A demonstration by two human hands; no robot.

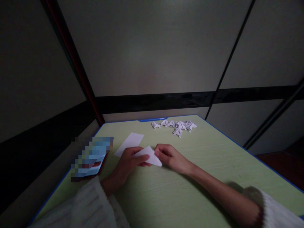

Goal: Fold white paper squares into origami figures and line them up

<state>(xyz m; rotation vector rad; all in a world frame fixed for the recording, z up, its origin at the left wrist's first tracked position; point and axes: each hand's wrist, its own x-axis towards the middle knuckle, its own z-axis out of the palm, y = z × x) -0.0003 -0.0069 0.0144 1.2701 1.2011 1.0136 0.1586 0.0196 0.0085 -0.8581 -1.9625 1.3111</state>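
Note:
A small piece of folded white paper [150,155] is held a little above the table, its peak pointing up and away from me. My left hand [133,158] grips it from the left, thumb lying on top and fingers underneath. At its right edge, the curled fingers of my right hand [168,155] pinch the paper between thumb and forefinger; those fingertips are partly hidden. Behind my left hand a flat white sheet [130,142] lies on the table, its near end partly covered by that hand.
Several folded white paper figures [180,125] cluster near the far edge of the pale green, blue-rimmed table [213,152]. At the left edge lies a phone-like device [96,164] in a dark red case, its screen partly pixelated. Cabinet panels [152,57] rise behind the table.

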